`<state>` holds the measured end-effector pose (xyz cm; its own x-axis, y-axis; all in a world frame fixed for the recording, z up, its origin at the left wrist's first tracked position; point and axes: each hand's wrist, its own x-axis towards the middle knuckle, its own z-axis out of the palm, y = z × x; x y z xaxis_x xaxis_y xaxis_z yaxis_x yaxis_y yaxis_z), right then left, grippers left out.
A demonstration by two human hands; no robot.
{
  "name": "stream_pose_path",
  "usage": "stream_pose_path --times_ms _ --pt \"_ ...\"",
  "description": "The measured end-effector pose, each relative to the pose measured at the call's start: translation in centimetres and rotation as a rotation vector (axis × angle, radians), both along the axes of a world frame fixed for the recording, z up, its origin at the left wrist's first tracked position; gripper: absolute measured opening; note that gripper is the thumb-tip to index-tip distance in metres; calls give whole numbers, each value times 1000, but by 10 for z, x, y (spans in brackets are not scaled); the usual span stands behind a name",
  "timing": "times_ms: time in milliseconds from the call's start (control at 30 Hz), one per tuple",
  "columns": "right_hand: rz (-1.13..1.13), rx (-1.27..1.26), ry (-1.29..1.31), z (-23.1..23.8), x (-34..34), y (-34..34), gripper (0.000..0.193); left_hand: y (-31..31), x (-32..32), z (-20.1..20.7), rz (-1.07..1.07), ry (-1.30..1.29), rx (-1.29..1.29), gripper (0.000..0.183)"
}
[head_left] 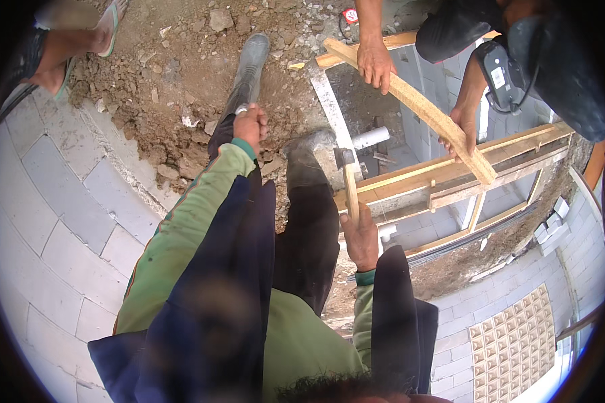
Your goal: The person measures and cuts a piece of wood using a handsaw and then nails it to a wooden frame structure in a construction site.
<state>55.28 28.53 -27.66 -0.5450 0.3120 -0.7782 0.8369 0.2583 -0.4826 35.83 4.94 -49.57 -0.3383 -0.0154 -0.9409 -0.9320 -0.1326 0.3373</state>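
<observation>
My right hand (361,238) is wrapped round the wooden handle of a hammer (351,191). The hammer's dark head lies by a pale, dusty board (329,107), close to the corner of a timber frame (410,181). My left hand (251,127) is closed in front of my booted leg; a small whitish bit shows at its fingers, too little to name. Across the frame, another person's two hands hold a wooden batten (430,114) slantwise above the opening. A short white pipe (371,138) sticks out beside the hammer head.
Loose soil and stones (175,87) cover the ground ahead. A grey block wall (67,195) curves along my left. A red tape measure (349,16) lies at the far side. Another person's sandalled foot (111,27) stands at upper left. Grey blocks (553,228) are at right.
</observation>
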Motion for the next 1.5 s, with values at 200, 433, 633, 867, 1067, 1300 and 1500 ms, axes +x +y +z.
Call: stream_pose_path --times_ms 200,433,633,867,1067,1300,1500 --pt "-156 -124 -110 41 130 -3 32 -59 -11 115 42 372 -162 22" --pt "-469 -160 -272 10 153 -34 27 -70 -4 94 -171 469 -281 13" --pt "-665 -183 -222 29 68 -99 28 -104 -64 75 -324 370 -218 22" --pt "-826 -223 -278 70 73 -191 22 -146 -108 162 -753 290 -420 26" --pt "-1051 -310 -256 138 42 -175 22 -161 -129 174 -757 387 -425 10" --pt "-1207 -180 -69 135 105 -133 18 -38 -131 224 -542 485 -205 37" --pt "-1259 -251 -60 166 189 -92 17 26 -69 305 -373 742 -159 57"
